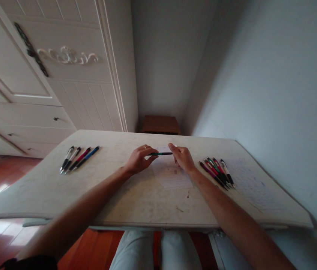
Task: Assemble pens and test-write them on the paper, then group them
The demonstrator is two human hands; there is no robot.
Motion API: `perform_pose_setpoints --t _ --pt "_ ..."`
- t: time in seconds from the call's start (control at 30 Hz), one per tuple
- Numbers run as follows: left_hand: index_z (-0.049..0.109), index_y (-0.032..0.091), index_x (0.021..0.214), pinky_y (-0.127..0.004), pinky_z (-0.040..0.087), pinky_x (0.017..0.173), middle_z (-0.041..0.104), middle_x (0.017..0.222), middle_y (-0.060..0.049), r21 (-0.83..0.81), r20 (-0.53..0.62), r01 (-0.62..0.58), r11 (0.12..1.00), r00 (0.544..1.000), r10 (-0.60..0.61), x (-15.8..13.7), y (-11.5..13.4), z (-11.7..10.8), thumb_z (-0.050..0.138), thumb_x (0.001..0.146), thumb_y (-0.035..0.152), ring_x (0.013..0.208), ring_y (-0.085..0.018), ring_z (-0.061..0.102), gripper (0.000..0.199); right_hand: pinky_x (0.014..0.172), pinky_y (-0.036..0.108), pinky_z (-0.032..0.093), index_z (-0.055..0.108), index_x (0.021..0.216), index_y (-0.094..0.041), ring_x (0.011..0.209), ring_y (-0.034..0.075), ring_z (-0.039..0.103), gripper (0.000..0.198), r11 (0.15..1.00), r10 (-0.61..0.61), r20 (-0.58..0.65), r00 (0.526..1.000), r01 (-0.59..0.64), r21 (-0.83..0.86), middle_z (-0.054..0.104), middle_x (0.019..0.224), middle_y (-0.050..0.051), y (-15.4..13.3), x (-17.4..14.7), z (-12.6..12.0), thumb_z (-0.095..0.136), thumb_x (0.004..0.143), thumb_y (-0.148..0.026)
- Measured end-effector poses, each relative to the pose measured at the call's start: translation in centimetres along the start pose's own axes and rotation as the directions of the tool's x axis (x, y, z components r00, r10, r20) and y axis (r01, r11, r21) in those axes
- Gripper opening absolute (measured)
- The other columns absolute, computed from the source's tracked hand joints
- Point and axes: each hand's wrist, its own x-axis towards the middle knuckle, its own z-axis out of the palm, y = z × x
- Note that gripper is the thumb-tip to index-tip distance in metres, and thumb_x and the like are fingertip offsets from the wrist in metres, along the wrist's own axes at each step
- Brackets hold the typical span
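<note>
A dark pen with a green section (162, 153) is held level between my two hands, above a small lined sheet of paper (175, 178). My left hand (141, 158) pinches one end between thumb and fingers. At the other end my right hand (183, 157) has its fingers curled round the pen, thumb pointing up. On the left of the table lie several pens (78, 159) side by side, with white, red and blue barrels. To the right of my right forearm rests another bunch of pens (217, 171), in purple, red, green and white.
The white table (113, 204) has stains and a few crumbs near its front edge. A larger sheet covered in handwriting (255, 185) lies at the right, by the wall (282, 112). A white wardrobe (90, 67) stands beyond the left side, and a brown wooden box (161, 123) behind the table.
</note>
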Motion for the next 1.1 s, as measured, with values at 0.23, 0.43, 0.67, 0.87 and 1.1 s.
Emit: perform_pose_setpoints --t 0.23,0.43,0.67,0.87,1.1 --pt "0.071 0.018 0.101 -0.025 0.048 0.069 0.072 0.08 -0.004 0.097 0.099 -0.04 0.995 0.995 0.03 0.0 0.9 -0.3 0.059 0.092 0.043 0.068 -0.015 0.064 0.029 0.042 0.023 0.034 0.044 0.043 -0.02 0.032 0.009 0.04 0.067 0.997 -0.081 0.115 0.99 0.077 0.031 0.043 0.033 -0.002 0.4 -0.1 0.4 0.048 0.083 -0.073" --pt "0.073 0.017 0.095 -0.024 0.042 0.064 0.071 0.076 -0.005 0.095 0.206 0.002 0.995 0.978 -0.022 0.0 1.4 -0.2 0.051 0.096 0.041 0.063 -0.014 0.061 0.033 0.051 0.023 0.038 0.046 0.045 -0.02 0.038 0.01 0.045 0.065 0.984 -0.174 0.098 0.98 0.177 -0.018 0.046 0.037 -0.001 0.5 -0.4 0.5 0.046 0.089 -0.067" --pt "0.069 0.015 0.085 -0.019 0.039 0.062 0.065 0.067 -0.001 -0.114 0.373 0.187 0.976 0.918 -0.132 0.4 2.0 -0.8 0.046 0.097 0.039 0.06 -0.01 0.056 0.035 0.051 0.024 0.037 0.048 0.046 -0.02 0.04 0.01 0.044 0.062 0.968 -0.232 0.079 0.97 0.238 -0.076 0.047 0.038 -0.002 0.4 -0.6 0.3 0.046 0.09 -0.064" --pt "0.066 0.013 0.076 -0.017 0.04 0.061 0.062 0.063 0.0 -0.224 0.419 0.295 0.929 0.889 -0.181 0.6 2.2 -1.1 0.047 0.095 0.04 0.058 -0.009 0.055 0.038 0.05 0.024 0.035 0.049 0.048 -0.019 0.04 0.01 0.043 0.061 0.96 -0.263 0.07 0.962 0.269 -0.082 0.046 0.039 -0.002 0.3 -0.7 0.3 0.048 0.089 -0.064" --pt "0.061 0.012 0.065 -0.019 0.042 0.057 0.058 0.056 0.0 -0.315 0.486 0.448 0.837 0.834 -0.263 0.8 2.5 -1.2 0.051 0.091 0.044 0.053 -0.01 0.053 0.042 0.052 0.025 0.035 0.048 0.048 -0.019 0.041 0.01 0.044 0.061 0.949 -0.296 0.064 0.953 0.302 -0.096 0.047 0.041 -0.002 0.2 -1.0 0.3 0.048 0.089 -0.064"
